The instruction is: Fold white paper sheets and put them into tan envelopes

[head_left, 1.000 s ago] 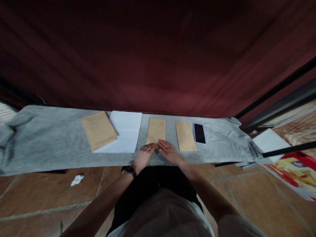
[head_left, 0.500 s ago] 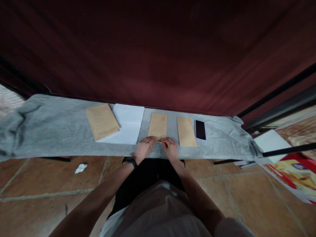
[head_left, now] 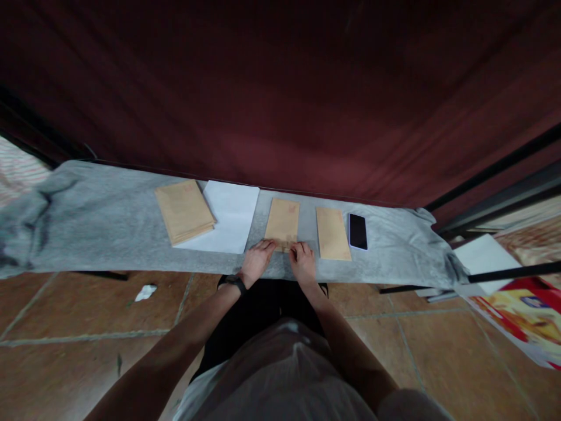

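A brown paper envelope (head_left: 283, 219) lies flat on the grey cloth (head_left: 127, 228), its near end between my two hands. At the left corner of that end, my left hand (head_left: 258, 257) has its fingers closed on the edge. My right hand (head_left: 302, 260) pinches the right corner, with thumb and fingers together. A second brown envelope (head_left: 333, 234) lies just to the right of it. On the left, a stack of brown envelopes (head_left: 184, 211) partly covers white paper sheets (head_left: 234, 216).
A dark-screened phone (head_left: 357, 231) lies right of the envelopes. Behind the narrow cloth-covered table hangs a dark red curtain-like surface (head_left: 272, 134). A red and yellow box (head_left: 526, 316) stands low at the right. Crumpled white paper (head_left: 146, 292) lies on the tiled floor.
The near end of the middle envelope now lies flatter, and my fingers have shifted slightly along it. The view has tilted a little; the other things keep their places.
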Available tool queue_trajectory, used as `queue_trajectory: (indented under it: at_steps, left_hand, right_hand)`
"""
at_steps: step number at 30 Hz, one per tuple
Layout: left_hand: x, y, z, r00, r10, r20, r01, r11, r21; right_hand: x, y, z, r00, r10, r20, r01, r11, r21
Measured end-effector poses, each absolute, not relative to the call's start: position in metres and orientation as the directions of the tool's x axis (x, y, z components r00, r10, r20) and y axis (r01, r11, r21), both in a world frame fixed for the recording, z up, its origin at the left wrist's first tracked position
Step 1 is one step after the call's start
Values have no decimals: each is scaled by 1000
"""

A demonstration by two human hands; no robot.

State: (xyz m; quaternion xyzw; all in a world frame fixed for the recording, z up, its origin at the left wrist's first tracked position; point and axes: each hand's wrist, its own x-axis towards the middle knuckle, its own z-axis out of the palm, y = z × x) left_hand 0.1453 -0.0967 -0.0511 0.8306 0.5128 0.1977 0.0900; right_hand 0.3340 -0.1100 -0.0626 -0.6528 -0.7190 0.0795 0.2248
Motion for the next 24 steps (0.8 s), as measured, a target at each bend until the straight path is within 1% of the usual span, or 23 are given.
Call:
queue_trajectory:
  at_steps: [2, 4, 8, 10, 13, 19, 22, 24]
  left_hand:
    - [145, -98, -50, 424, 873, 241, 805, -485, 341]
    - [145, -99, -49, 441, 864, 244, 801, -502, 327]
    - [146, -101, -48, 492, 832, 257, 798, -549, 248]
    - [147, -104, -47, 525, 813, 253, 796, -574, 192]
    - [148, -111, -47, 538, 808, 241, 801, -579, 153]
    - [152, -122, -42, 548, 804, 232, 789, -588, 176]
    - [158, -120, -39, 535, 826, 175, 819, -559, 133]
    - [165, -116, -37, 538, 835, 116, 833, -547, 80]
  right_hand:
    - [332, -113, -61, -55, 973, 226, 911, 142, -388]
    - [328, -119, -60, -87, 963, 255, 910, 181, -372]
    - [320, -135, -60, -283, 908, 309, 867, 380, -321]
    - [317, -141, -60, -339, 891, 302, 854, 426, -298]
    - [316, -146, -61, -322, 903, 282, 869, 401, -291]
    - [325, -150, -60, -268, 921, 283, 883, 353, -311]
    - [332, -149, -57, -220, 936, 273, 889, 308, -339]
    - [334, -145, -54, -147, 958, 246, 900, 233, -369]
